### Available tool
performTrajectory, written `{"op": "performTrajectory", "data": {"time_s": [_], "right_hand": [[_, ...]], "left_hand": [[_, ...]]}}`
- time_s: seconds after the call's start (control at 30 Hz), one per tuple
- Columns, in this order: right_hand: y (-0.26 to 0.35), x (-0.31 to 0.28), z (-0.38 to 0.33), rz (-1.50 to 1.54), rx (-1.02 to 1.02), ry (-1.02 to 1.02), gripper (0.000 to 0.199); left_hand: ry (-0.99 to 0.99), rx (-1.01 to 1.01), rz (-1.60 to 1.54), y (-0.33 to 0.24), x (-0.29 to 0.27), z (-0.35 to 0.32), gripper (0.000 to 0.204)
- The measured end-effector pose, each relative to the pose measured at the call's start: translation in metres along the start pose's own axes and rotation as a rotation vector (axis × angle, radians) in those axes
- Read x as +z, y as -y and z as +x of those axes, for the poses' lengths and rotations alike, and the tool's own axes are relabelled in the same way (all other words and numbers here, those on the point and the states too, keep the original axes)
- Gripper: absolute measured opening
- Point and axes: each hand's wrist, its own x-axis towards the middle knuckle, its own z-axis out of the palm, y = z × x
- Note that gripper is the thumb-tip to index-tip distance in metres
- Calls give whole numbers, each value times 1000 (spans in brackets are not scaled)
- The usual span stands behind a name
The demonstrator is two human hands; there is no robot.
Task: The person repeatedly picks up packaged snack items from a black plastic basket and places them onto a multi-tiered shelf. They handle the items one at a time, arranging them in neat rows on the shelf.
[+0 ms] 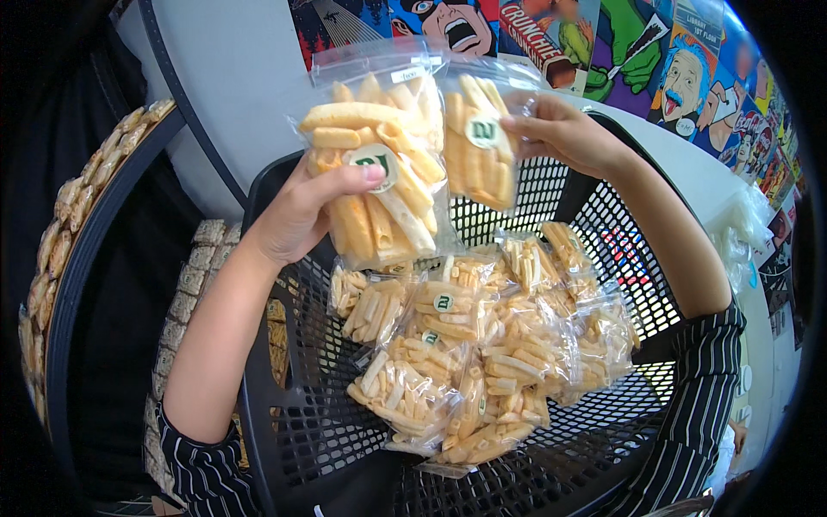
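Observation:
My left hand grips a large clear zip bag of stick-shaped snacks, its thumb pressed across the round white label. Farther right, my right hand pinches the side of another snack bag, which stands upright and partly behind the first. Both bags are held above a black perforated plastic basket. Inside the basket lies a heap of similar clear snack bags, some showing round white labels. The fingers behind each held bag are mostly hidden.
At the left, a dark-edged shelf carries several packed bags. Below it more small packs sit in rows. Colourful posters cover the wall behind. Crumpled clear plastic rests on a white surface at the right.

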Motion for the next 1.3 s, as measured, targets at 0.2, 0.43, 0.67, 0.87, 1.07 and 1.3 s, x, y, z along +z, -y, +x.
{"op": "performTrajectory", "data": {"time_s": [0.2, 0.43, 0.67, 0.87, 1.07, 1.3], "right_hand": [[27, 53, 5, -51, -63, 52, 39], [2, 37, 15, -90, -207, -106, 32], [-15, 34, 9, -80, -238, -121, 33], [-128, 26, -22, -1052, 53, -64, 22], [-160, 41, -39, -1332, 356, 91, 50], [-154, -3, -30, -1027, 302, -33, 30]], "left_hand": [[97, -50, -61, 1, -3, -3, 57], [137, -24, 68, 0, 5, 1, 55], [-47, 81, 73, 5, -1, 3, 53], [-202, 196, 74, 3, 1, 8, 52], [-155, 137, 100, 4, -1, 5, 53], [-146, 112, -6, 5, 1, 8, 50]]}}
